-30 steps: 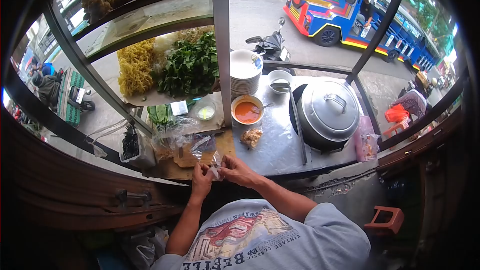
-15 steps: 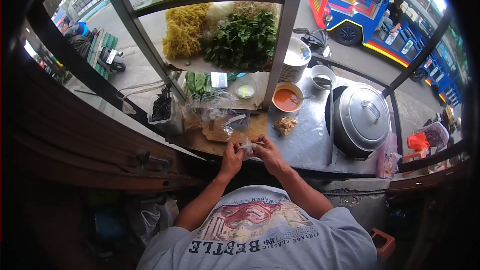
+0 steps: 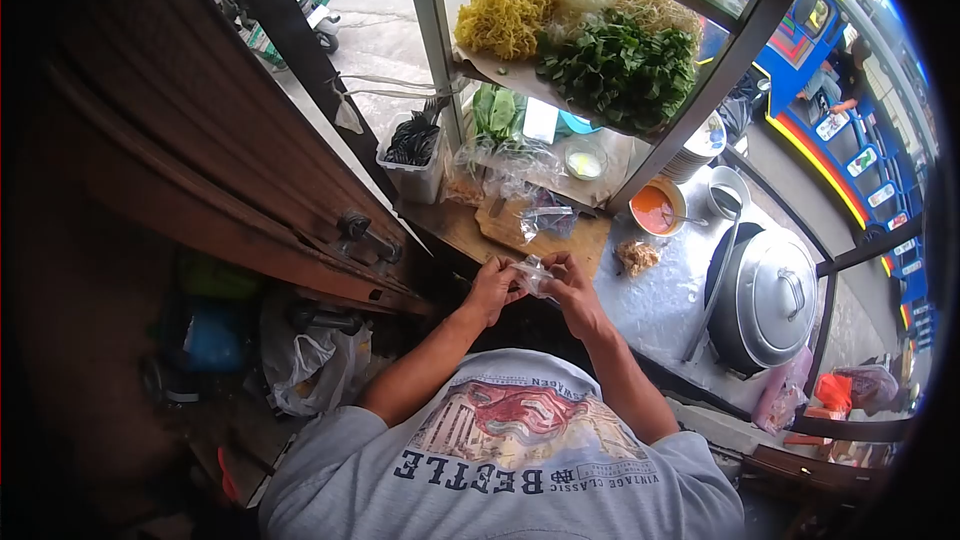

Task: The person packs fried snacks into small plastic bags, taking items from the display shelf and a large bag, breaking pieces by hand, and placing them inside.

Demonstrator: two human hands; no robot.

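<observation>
A small clear plastic bag (image 3: 533,277) is pinched between my two hands, close in front of my chest at the counter's near edge. My left hand (image 3: 494,290) has its fingers closed on the bag's left side. On the other side my right hand (image 3: 572,290) grips the same bag with bent fingers. Just beyond them lies a wooden cutting board (image 3: 505,225) with more clear plastic (image 3: 548,217) on it. To the right of my hands, a bag of brown food (image 3: 637,257) rests on the metal counter (image 3: 650,305).
Yellow noodles (image 3: 512,2) and chopped greens (image 3: 625,70) fill a shelf above. A bowl of red sauce (image 3: 654,207), stacked plates (image 3: 702,140) and a large lidded pot (image 3: 765,298) stand right. A plastic tub (image 3: 412,155) is at left, near a wooden panel (image 3: 250,140).
The view has turned left and down, so the counter and pot appear farther right. Both hands stay together on the bag, which looks more bunched between the fingers than at first.
</observation>
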